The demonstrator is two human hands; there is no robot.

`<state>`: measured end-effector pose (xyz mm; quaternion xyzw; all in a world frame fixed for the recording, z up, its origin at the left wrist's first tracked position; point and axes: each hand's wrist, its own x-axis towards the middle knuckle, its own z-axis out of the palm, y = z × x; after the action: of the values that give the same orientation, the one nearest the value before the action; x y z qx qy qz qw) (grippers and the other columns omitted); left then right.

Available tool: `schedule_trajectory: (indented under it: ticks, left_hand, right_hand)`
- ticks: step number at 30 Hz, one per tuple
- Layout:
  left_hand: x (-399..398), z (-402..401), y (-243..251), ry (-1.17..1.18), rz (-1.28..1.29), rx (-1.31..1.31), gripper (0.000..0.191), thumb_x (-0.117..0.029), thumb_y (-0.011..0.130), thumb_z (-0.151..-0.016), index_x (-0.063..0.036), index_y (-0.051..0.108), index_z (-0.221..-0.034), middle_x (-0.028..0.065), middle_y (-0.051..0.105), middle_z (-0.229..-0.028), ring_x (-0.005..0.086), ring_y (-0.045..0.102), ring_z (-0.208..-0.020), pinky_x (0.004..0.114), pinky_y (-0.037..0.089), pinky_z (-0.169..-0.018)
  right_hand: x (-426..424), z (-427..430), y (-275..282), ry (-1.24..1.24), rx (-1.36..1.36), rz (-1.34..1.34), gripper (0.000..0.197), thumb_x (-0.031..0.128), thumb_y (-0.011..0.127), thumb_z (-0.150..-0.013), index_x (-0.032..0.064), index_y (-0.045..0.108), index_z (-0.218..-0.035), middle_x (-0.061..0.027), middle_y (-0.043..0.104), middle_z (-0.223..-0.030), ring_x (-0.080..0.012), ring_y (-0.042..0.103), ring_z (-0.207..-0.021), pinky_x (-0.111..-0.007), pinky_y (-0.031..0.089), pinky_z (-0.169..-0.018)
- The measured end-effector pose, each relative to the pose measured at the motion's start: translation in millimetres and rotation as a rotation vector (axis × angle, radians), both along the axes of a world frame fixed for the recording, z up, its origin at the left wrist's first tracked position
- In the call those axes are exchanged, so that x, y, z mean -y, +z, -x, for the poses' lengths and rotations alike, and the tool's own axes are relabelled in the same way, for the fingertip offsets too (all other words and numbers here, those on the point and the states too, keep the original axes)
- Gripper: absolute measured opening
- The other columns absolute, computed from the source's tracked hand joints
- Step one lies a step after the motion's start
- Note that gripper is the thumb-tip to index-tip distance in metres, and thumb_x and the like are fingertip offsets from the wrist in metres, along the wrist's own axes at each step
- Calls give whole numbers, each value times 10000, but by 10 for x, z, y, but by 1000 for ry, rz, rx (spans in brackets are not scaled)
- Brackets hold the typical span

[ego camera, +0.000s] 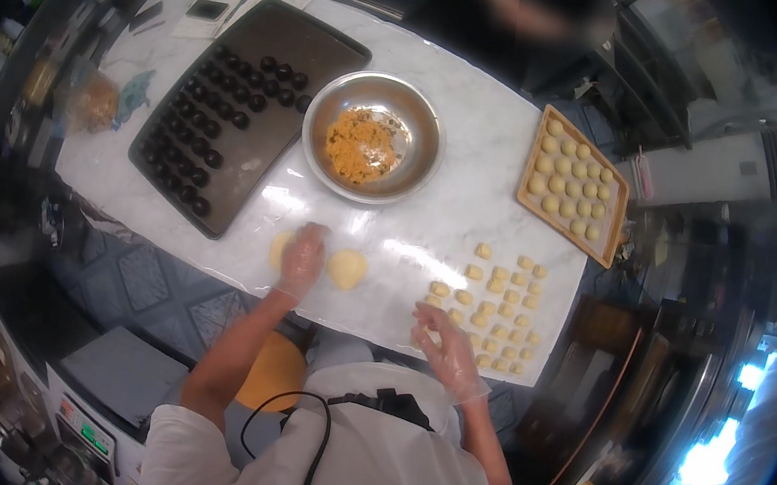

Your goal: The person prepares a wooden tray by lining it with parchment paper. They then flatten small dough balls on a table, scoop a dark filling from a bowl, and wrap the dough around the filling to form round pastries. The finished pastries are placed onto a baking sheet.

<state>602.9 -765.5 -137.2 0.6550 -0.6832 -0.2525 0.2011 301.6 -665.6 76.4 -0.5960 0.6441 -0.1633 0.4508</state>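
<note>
My left hand (302, 259), in a clear plastic glove, is palm down over the right part of a flattened pale dough round (277, 250). The hand hides the rest of that round, and its grip is unclear. A second flat dough round (347, 269) lies just right of it on the marble-patterned tabletop. My right hand (447, 346), gloved the same way, has thumb and fingers apart at the left edge of many small cut dough pieces (487, 308). Something pale shows between those fingers, most likely a dough piece on the table.
A steel bowl (419, 178) with crumbly orange filling (362, 145) stands beyond my hands. Left of it, a dark baking tray (262, 156) carries rows of dark balls (224, 109). At the right, a shallow tray (565, 237) holds pale dough balls (573, 188). Another person's blurred arm (529, 14) shows across the table.
</note>
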Motion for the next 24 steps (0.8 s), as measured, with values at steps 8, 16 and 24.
schedule_trajectory:
  ticks: [8, 16, 24]
  left_hand:
    - [-224, 327, -99, 81, -69, -7, 142, -75, 612, -998, -106, 693, -1110, 116, 718, -1162, 357, 683, -1130, 513, 564, -898]
    - [-603, 240, 159, 232, -117, -193, 181, -135, 577, -1050, -103, 707, -1171, 170, 725, -1163, 436, 698, -1081, 548, 548, -927]
    - [-1335, 89, 70, 358, -196, -267, 190, -195, 584, -1095, -99, 720, -1188, 197, 761, -1099, 440, 721, -1048, 540, 561, -894]
  right_hand:
    - [5, -91, -816, -38, 175, -103, 417, 213, 712, -1042, 53, 642, -1421, -137, 756, -1283, -314, 731, -1170, -409, 579, -1032]
    - [1254, -861, -1823, 361, -221, 207, 279, 43, 671, -904, 85, 732, -1172, -146, 704, -1236, -371, 668, -1190, -489, 562, -1025]
    - [1458, -984, -2101, 546, -272, 165, 210, 28, 669, -887, 121, 722, -1068, -127, 710, -1151, -371, 681, -1146, -491, 577, -973]
